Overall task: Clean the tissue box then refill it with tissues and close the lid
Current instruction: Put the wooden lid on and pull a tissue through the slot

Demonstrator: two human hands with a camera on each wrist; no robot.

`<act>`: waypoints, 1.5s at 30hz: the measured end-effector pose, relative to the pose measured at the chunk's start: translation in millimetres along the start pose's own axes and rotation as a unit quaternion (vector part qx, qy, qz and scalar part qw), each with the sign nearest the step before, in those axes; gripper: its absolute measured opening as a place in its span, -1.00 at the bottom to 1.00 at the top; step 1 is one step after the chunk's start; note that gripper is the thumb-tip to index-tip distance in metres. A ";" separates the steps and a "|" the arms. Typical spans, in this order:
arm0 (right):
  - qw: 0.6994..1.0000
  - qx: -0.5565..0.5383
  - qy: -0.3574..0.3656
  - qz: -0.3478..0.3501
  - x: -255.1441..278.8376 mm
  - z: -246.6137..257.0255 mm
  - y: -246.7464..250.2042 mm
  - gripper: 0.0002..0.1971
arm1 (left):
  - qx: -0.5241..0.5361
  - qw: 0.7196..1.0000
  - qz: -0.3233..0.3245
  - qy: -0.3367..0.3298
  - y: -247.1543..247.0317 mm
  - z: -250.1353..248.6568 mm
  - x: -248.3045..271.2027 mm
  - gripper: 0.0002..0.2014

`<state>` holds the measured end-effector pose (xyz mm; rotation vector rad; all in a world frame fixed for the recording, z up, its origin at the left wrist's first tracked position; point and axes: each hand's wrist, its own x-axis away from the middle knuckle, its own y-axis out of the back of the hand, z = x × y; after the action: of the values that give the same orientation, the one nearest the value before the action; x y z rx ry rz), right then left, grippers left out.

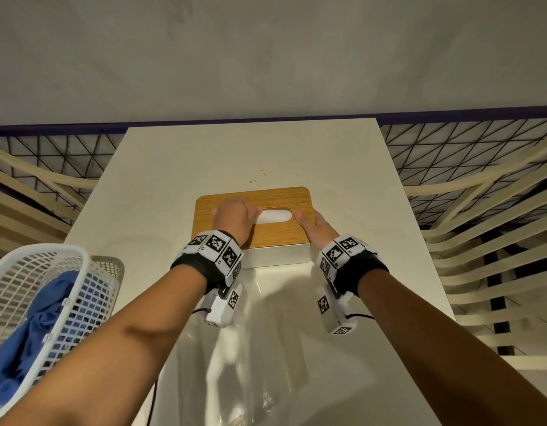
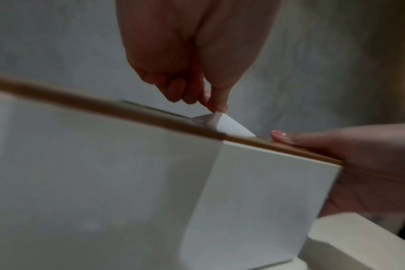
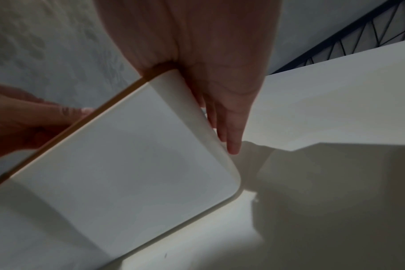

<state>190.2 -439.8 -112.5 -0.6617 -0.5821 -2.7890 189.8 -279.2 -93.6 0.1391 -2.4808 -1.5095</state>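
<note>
The tissue box [image 1: 275,256] is white with a wooden lid [image 1: 266,198] and stands mid-table with the lid down. My left hand [image 1: 253,212] is over the lid's oval slot. In the left wrist view that left hand [image 2: 216,109] pinches the corner of a white tissue [image 2: 231,126] sticking up through the slot. My right hand [image 1: 309,222] steadies the box's right end, thumb lying on the lid. In the right wrist view its fingers [image 3: 231,135] lie straight down the white box side [image 3: 127,155].
A white mesh basket [image 1: 91,290] holding a blue cloth [image 1: 42,327] stands at the table's left front. Crumpled clear plastic wrap [image 1: 250,348] lies in front of the box. The white table [image 1: 174,167] is narrow, with slatted frames on both sides and a wall behind.
</note>
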 end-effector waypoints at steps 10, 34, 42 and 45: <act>0.893 0.366 0.244 -0.090 -3.0 31.9 -1.4 -0.57 | 0.095 0.990 0.098 -0.023 19.5 6.8 -8.3 -0.71; 0.878 0.422 0.225 0.002 -15.8 44.3 -17.6 -0.81 | -0.008 0.982 0.030 -0.185 29.3 53.8 -13.9 -0.84; 0.814 0.540 0.212 0.010 -17.1 57.6 -23.4 -0.75 | 0.007 0.980 0.037 -0.194 35.2 58.1 -13.9 -0.84; 0.836 0.507 0.208 -0.002 -19.8 57.3 -22.1 -0.72 | 0.026 0.983 0.048 -0.177 34.0 60.0 -13.8 -0.82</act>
<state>223.0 -393.5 -82.0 0.1747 -1.7049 -2.0190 189.7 -208.9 -92.0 -0.2589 -2.7502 -1.5433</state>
